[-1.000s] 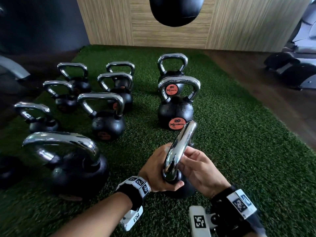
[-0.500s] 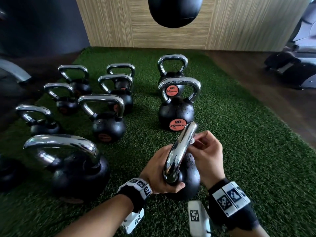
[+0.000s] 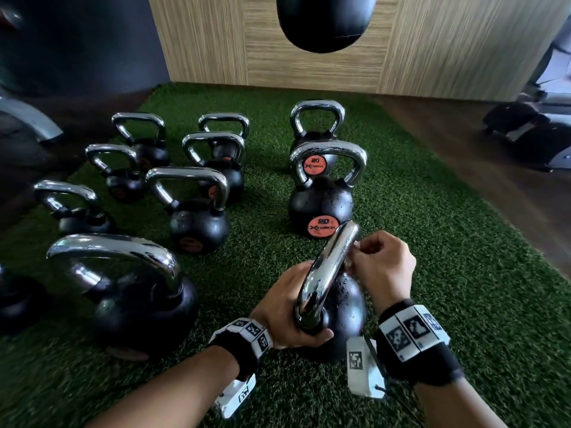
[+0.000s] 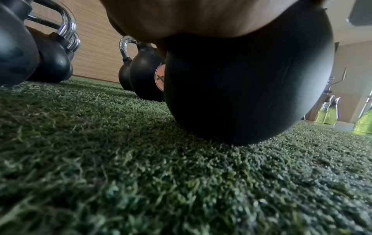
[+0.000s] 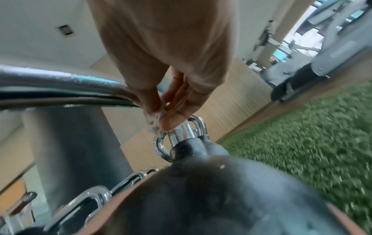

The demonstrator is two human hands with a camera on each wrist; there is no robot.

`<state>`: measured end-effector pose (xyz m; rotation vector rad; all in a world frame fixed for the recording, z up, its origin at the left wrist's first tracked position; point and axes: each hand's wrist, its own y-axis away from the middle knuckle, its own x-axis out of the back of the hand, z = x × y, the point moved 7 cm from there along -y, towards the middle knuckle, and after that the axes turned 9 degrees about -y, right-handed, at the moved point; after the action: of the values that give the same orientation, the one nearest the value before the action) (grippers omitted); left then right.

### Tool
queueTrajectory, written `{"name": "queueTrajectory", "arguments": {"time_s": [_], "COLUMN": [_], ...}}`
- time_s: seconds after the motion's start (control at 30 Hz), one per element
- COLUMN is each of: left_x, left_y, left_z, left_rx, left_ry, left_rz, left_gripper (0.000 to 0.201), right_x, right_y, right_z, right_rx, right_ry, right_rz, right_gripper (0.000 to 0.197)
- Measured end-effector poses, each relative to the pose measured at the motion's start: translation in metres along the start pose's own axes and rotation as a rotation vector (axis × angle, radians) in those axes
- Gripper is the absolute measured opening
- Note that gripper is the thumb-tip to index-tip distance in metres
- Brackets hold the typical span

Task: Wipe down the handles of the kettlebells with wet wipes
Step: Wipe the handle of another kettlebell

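Observation:
A black kettlebell (image 3: 346, 307) stands on green turf right in front of me, its chrome handle (image 3: 330, 267) arching away from me. My left hand (image 3: 287, 307) grips the near foot of the handle, thumb curled under it; the left wrist view shows only the palm (image 4: 191, 15) above the black ball (image 4: 241, 87). My right hand (image 3: 383, 267) is on the handle's right side near the top. In the right wrist view its fingertips (image 5: 171, 122) pinch a small white wet wipe (image 5: 155, 124) against the chrome handle (image 5: 60, 89).
Several more chrome-handled kettlebells stand on the turf: a large one (image 3: 133, 291) close on the left, a 20-marked one (image 3: 321, 205) just ahead. A black punching bag (image 3: 324, 20) hangs ahead. Wood floor (image 3: 494, 180) lies on the right; spray bottles (image 4: 326, 111) stand beyond.
My right hand has slid with the wipe from the near lower part of the handle up to its far upper part. The left hand has kept its grip.

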<state>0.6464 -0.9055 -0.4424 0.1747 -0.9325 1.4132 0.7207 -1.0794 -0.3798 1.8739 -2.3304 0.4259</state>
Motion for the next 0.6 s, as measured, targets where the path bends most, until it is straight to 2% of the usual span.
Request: {"name": "queueTrajectory", "arguments": {"time_s": [0.13,0.2,0.3,0.43,0.5,0.6], "left_x": [0.001,0.001,0.001,0.013,0.032,0.055], "left_y": [0.000,0.001,0.003,0.002,0.004,0.009], "left_z": [0.000,0.000,0.002,0.010,0.020,0.045], "left_rx": [0.009,0.030,0.078,0.099,0.127,0.133], "left_ry": [-0.008,-0.023,-0.076,-0.377,-0.354,-0.283], "left_rz": [0.019,-0.006,-0.120,-0.283,-0.231,-0.075], "left_gripper": [0.109,0.105,0.100,0.119,0.128,0.126], "right_x": [-0.005,-0.008,-0.015,-0.018,-0.012,0.005], "right_y": [-0.001,-0.003,0.003,0.006,0.002,-0.003], "right_z": [0.002,0.004,0.009,0.012,0.010,-0.018], "right_rx": [-0.077,-0.095,-0.122,-0.086,-0.021,0.216], "right_ry": [0.003,0.039,0.123,0.190,0.212,0.198], "right_rz": [-0.032,-0.053,-0.088,-0.148,-0.191,-0.230], "right_gripper": [0.012,0.012,0.012,0.016,0.023,0.034]}}
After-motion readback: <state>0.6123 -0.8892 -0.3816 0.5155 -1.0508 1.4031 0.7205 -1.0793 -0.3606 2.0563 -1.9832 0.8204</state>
